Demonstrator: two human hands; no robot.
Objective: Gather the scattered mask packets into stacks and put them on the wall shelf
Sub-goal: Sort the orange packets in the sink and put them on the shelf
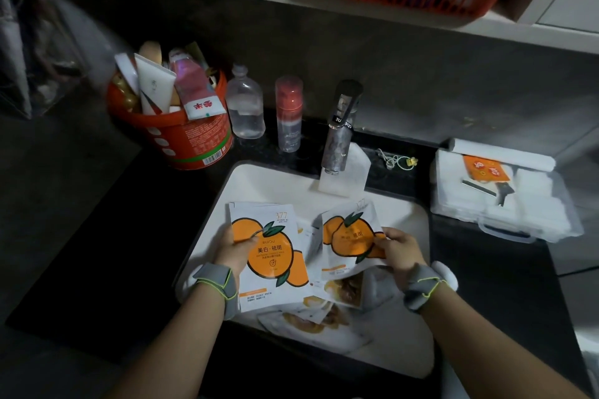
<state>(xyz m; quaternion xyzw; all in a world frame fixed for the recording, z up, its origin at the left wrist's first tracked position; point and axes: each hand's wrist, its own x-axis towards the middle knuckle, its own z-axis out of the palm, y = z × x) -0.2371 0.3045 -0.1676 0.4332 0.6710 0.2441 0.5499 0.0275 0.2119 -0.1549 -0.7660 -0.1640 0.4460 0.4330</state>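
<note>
Mask packets (348, 238), judged light, floppy, slick, best taken edgewise, are held over the sink (259, 183): stack (269, 259) gripped by left hand (234, 249), one pinched by right hand (399, 251).

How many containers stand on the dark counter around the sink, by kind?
Red plastic bucket stuffed with tubes: 1
Clear plastic bottle: 1
Red-and-clear pump bottle: 1
Clear lidded plastic storage box: 1
Total: 4
</note>
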